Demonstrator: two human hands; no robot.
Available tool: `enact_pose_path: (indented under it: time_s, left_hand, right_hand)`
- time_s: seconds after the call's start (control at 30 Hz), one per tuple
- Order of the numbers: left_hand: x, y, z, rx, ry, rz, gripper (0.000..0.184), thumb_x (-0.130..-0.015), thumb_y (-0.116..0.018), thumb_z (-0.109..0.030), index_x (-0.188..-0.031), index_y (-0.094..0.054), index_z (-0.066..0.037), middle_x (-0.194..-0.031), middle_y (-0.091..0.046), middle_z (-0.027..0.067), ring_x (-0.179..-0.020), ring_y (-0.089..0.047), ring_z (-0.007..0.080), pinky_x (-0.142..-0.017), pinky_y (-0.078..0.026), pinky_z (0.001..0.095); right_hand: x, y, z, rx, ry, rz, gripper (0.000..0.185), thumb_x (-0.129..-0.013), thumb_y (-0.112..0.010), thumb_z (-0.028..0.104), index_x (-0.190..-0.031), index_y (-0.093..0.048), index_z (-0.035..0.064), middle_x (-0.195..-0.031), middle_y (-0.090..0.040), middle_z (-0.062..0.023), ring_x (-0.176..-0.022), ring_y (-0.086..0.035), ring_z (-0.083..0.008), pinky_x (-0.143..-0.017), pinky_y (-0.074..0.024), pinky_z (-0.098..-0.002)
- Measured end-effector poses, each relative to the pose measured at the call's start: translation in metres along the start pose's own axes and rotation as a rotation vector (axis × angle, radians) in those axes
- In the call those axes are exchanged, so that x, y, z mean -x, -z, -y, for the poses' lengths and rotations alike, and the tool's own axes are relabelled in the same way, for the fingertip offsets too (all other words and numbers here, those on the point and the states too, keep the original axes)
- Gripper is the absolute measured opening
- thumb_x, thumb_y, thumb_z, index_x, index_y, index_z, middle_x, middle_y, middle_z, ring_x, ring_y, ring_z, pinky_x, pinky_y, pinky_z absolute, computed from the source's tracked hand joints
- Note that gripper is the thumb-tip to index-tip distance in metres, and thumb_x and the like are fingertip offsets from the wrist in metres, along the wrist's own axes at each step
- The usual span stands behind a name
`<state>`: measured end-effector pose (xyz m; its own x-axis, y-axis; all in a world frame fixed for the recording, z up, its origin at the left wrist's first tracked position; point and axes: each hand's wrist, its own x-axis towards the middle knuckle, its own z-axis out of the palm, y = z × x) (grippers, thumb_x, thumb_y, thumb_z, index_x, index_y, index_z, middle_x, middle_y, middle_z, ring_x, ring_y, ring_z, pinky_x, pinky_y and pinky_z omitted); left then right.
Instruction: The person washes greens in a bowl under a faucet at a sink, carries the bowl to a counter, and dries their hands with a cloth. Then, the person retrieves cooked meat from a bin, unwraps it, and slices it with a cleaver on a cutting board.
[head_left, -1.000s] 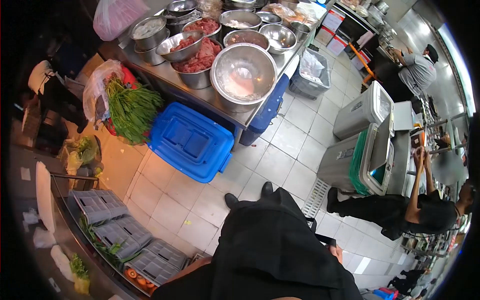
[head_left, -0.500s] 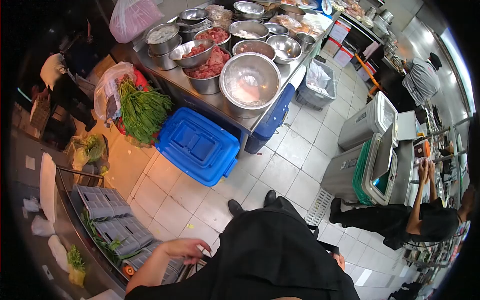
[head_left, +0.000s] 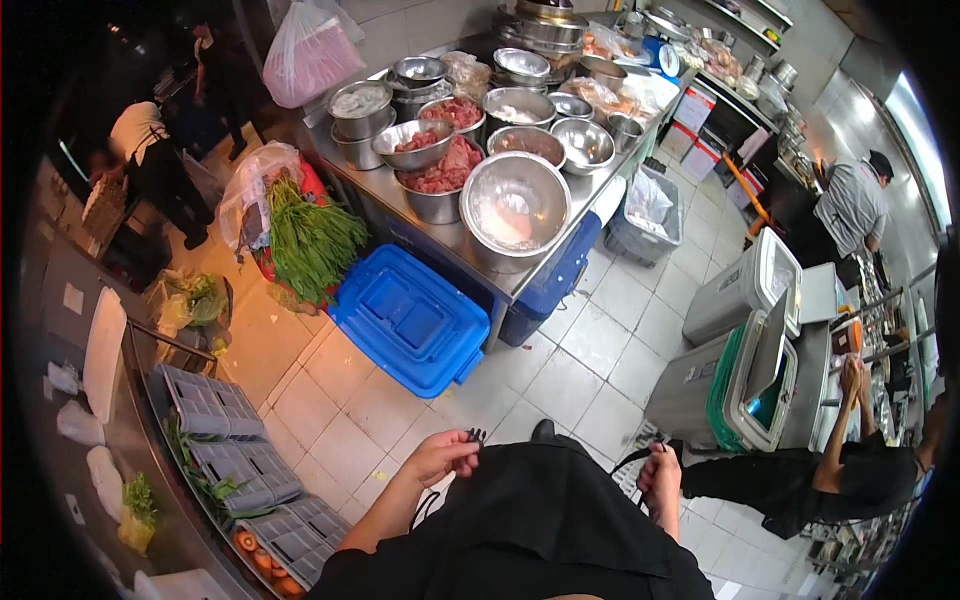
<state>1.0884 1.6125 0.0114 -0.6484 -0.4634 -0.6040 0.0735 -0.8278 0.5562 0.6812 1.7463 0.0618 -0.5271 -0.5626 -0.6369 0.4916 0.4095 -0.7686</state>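
A black apron covers my front. My left hand is closed in a pinch at its left edge, holding a small black pronged buckle. A thin dark cord hangs below that wrist. On the other side, my right hand is closed round a black strap, which loops out toward the apron. What the strap ends in is too small to make out. Both hands are at waist height, apart from each other. One of my dark shoes shows beyond the apron.
A steel table ahead carries metal bowls and pots, several with raw meat. Before it stands a blue lidded bin, beside leafy greens. Grey crates line the left. Grey bins and a person in black are right.
Both hands have come up and forward beside the apron. The buckle and the strap now show in them. The view has shifted slightly, and the person in grey at the far right has turned.
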Motion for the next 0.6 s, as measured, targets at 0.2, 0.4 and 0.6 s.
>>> enact_pose_path:
  time_s: [0.2, 0.4, 0.6]
  left_hand:
    - [-0.017, 0.000, -0.010, -0.281, -0.079, -0.289, 0.016, -0.094, -0.061, -0.029, -0.094, -0.058, -0.013, -0.081, -0.058, -0.0003, -0.068, -0.054, 0.0104, -0.064, -0.046, 0.0280]
    - [-0.030, -0.001, 0.011, 0.210, -0.088, -0.294, 0.017, -0.099, -0.052, -0.032, -0.096, -0.049, -0.016, -0.072, -0.053, 0.0026, -0.056, -0.049, 0.0136, -0.049, -0.040, 0.0298]
    - [-0.052, 0.010, 0.003, 0.393, -0.245, -0.490, 0.019, -0.099, -0.053, -0.033, -0.095, -0.046, -0.015, -0.063, -0.042, 0.0001, -0.045, -0.034, 0.0088, -0.039, -0.028, 0.0244]
  right_hand:
    - [-0.050, -0.038, 0.033, 0.037, 0.008, 0.221, 0.016, -0.082, -0.052, 0.007, -0.097, -0.047, 0.0106, -0.060, -0.035, 0.0019, -0.040, -0.028, -0.0084, -0.035, -0.0216, -0.0248]
    - [-0.043, -0.082, 0.028, 0.150, 0.008, 0.454, 0.044, -0.086, -0.058, 0.004, -0.125, -0.040, 0.0131, -0.061, -0.035, 0.0030, -0.044, -0.031, -0.0066, -0.038, -0.0242, -0.0233]
    - [-0.059, -0.085, 0.023, 0.449, -0.101, 0.706, 0.031, -0.091, -0.066, 0.027, -0.113, -0.056, 0.0082, -0.065, -0.047, 0.0036, -0.052, -0.041, -0.0064, -0.047, -0.0323, -0.0237]
